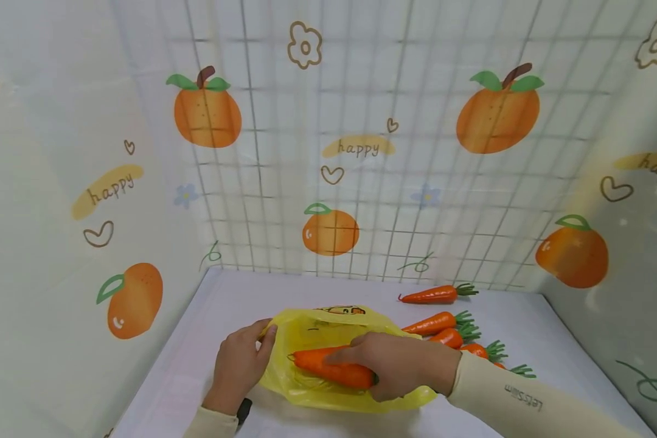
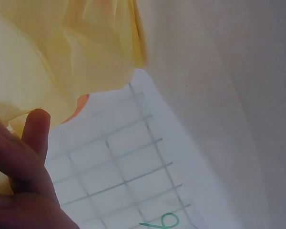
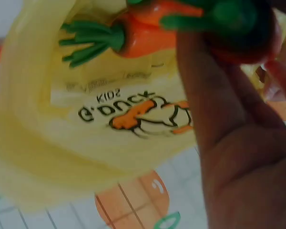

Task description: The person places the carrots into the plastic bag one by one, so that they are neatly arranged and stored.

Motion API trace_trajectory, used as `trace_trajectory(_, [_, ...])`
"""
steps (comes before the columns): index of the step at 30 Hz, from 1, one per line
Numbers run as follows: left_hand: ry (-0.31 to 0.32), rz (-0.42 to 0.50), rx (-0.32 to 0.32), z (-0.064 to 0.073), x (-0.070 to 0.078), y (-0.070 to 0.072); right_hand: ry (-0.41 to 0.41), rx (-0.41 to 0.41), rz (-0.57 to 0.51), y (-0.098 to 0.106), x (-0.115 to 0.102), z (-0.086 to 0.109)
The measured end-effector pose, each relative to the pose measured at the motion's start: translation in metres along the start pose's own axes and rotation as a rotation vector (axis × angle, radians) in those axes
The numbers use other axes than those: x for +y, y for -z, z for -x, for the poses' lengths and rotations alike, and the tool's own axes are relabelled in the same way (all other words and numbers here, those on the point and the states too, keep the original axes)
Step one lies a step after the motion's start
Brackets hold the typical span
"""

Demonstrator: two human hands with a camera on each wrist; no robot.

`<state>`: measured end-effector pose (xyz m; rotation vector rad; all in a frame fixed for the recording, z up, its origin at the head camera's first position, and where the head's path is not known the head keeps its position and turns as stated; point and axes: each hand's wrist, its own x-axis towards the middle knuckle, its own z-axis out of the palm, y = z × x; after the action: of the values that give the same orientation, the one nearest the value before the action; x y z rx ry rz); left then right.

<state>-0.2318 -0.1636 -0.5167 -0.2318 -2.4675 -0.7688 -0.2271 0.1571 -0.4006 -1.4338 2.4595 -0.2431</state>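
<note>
A yellow plastic bag point(image 1: 292, 389) with a printed duck picture lies with its mouth spread open. At its left side my left hand point(image 1: 244, 359) pinches the rim between thumb and fingers. My right hand point(image 1: 394, 365) reaches into the mouth from the right and grips an orange carrot point(image 1: 339, 372) with its tip pointing left. In the right wrist view, the green top of the held carrot point(image 3: 248, 43) is by the palm. Beyond it, other carrots point(image 3: 143, 40) with green stems appear within the bag, partly hidden by the fingers.
Several carrots lie right of the bag, the nearer ones partly behind my right forearm; one carrot point(image 1: 432, 295) sits farther back. The white table point(image 1: 235, 289) meets a curtain point(image 1: 361, 79) printed with oranges at the back and sides. A dark band point(image 1: 244, 411) circles my left wrist.
</note>
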Motion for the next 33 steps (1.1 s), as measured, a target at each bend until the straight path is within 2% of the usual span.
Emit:
trace_trajectory(5, [-0.007, 0.003, 0.010, -0.001, 0.002, 0.001, 0.067, -0.013, -0.014, -0.010, 0.003, -0.011])
trace_trajectory(9, [-0.011, 0.012, 0.013, -0.002, 0.003, 0.001, 0.073, -0.019, -0.004, -0.019, 0.006, -0.018])
trace_trajectory(15, [-0.005, 0.000, 0.004, -0.001, 0.000, -0.003, 0.049, -0.036, -0.042, -0.026, 0.011, -0.024])
trace_trajectory(20, [0.000, -0.008, 0.007, -0.001, -0.002, -0.005, 0.082, -0.016, -0.003, -0.032, 0.015, -0.028])
trace_trajectory(29, [0.009, -0.007, 0.003, -0.001, -0.002, -0.002, 0.056, 0.050, 0.095, -0.045, 0.019, -0.027])
trace_trajectory(33, [0.010, 0.000, 0.004, -0.002, -0.002, 0.000, 0.033, 0.078, 0.108, -0.048, 0.018, -0.024])
